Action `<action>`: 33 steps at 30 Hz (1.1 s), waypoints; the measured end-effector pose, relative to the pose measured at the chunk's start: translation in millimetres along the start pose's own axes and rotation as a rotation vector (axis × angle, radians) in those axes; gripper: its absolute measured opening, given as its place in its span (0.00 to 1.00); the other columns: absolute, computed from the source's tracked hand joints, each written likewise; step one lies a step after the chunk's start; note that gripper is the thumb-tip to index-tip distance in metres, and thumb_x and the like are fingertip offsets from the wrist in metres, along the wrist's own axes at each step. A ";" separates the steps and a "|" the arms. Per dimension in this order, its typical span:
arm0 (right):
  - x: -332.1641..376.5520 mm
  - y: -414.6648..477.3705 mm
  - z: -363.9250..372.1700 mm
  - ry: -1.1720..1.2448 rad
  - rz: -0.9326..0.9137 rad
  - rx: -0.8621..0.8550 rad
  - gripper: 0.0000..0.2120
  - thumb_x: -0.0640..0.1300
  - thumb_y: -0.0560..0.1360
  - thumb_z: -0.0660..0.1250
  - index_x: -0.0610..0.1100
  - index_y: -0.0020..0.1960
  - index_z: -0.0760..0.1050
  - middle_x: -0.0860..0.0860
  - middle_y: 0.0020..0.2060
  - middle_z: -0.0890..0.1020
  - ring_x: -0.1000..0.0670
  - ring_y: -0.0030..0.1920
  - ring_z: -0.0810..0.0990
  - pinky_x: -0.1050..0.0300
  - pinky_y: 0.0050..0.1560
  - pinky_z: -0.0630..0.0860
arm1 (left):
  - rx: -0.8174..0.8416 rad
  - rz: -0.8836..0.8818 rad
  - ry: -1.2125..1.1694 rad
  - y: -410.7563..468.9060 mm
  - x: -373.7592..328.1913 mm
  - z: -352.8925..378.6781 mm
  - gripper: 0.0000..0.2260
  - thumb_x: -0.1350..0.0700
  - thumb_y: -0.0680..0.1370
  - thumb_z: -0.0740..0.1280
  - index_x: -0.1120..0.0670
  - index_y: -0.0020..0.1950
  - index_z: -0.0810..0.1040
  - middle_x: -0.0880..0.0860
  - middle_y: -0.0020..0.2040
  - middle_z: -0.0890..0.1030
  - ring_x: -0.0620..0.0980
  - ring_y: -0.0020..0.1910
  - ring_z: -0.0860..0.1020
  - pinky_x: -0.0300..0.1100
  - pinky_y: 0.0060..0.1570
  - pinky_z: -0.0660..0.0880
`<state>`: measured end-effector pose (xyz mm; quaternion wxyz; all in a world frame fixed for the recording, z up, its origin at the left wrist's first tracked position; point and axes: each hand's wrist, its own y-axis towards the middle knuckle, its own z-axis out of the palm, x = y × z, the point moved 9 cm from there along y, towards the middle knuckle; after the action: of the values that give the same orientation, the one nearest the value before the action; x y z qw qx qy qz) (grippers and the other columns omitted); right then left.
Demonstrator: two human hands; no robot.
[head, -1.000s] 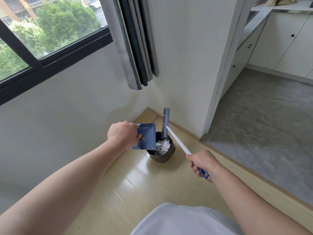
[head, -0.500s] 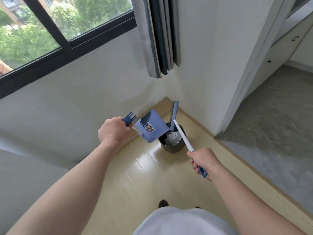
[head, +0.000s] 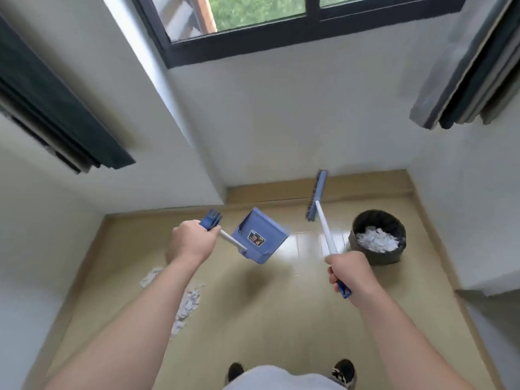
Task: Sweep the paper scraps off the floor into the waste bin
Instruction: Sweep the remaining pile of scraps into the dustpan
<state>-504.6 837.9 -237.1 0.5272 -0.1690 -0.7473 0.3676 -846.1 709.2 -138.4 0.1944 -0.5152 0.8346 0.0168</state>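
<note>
My left hand [head: 191, 243] grips the white handle of a blue dustpan [head: 260, 239], which hangs tilted above the floor. My right hand [head: 350, 273] holds the white handle of a blue broom [head: 316, 197], its head raised near the far wall. The dark round waste bin [head: 377, 237] stands on the floor at the right, with white paper scraps inside it. More white paper scraps [head: 188, 302] lie on the wooden floor at the left, partly hidden under my left forearm.
White walls close in the floor on three sides, with a window [head: 253, 12] above the far wall. Dark curtains [head: 475, 74] hang at the right and at the left. My shoes [head: 342, 370] show at the bottom edge.
My view has swung left, away from the bin. The dustpan has come off the bin and moved left. The broom has lifted out of the bin. Floor scraps have come into view.
</note>
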 end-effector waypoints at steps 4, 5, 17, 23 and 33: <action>-4.7 -19.2 87.4 -0.174 0.009 0.073 0.03 0.32 0.72 0.58 0.37 0.43 0.68 0.43 0.29 0.70 0.49 0.19 0.64 0.63 0.23 0.59 | 0.013 -0.168 -0.052 4.0 125.0 -27.8 0.16 0.42 0.73 0.69 0.52 0.33 0.77 0.51 0.32 0.79 0.55 0.36 0.78 0.39 0.32 0.70; -8.3 -23.9 109.1 -0.221 0.008 0.081 0.03 0.32 0.73 0.58 0.36 0.44 0.68 0.43 0.29 0.71 0.49 0.20 0.64 0.63 0.23 0.59 | 0.019 -0.205 -0.064 3.5 153.5 -32.5 0.16 0.43 0.74 0.69 0.53 0.34 0.77 0.51 0.32 0.80 0.54 0.35 0.78 0.39 0.32 0.70; -81.7 -103.3 389.6 -0.618 0.100 0.198 0.09 0.31 0.75 0.57 0.32 0.52 0.73 0.41 0.35 0.74 0.50 0.22 0.65 0.62 0.25 0.59 | 0.100 -0.506 -0.096 -2.1 480.8 -98.2 0.18 0.42 0.74 0.70 0.55 0.35 0.78 0.52 0.32 0.79 0.52 0.29 0.76 0.38 0.30 0.67; -88.0 -102.0 466.7 -0.757 0.113 0.223 0.11 0.32 0.75 0.56 0.31 0.54 0.73 0.43 0.33 0.73 0.50 0.22 0.65 0.61 0.25 0.61 | 0.132 -0.585 -0.047 9.5 574.6 -117.6 0.18 0.42 0.74 0.69 0.54 0.33 0.76 0.52 0.31 0.79 0.53 0.29 0.76 0.38 0.30 0.67; -75.1 -54.8 612.7 -0.668 0.341 0.196 0.08 0.34 0.77 0.57 0.38 0.52 0.73 0.46 0.31 0.69 0.50 0.27 0.65 0.69 0.21 0.67 | 0.163 -0.724 0.034 69.2 686.3 -142.5 0.15 0.42 0.73 0.68 0.52 0.35 0.78 0.50 0.31 0.80 0.53 0.30 0.79 0.38 0.32 0.69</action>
<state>-1027.0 525.6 -353.6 0.1996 -0.1103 -0.8003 0.5545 -1219.9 123.4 -253.2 0.2145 -0.7600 0.6000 -0.1281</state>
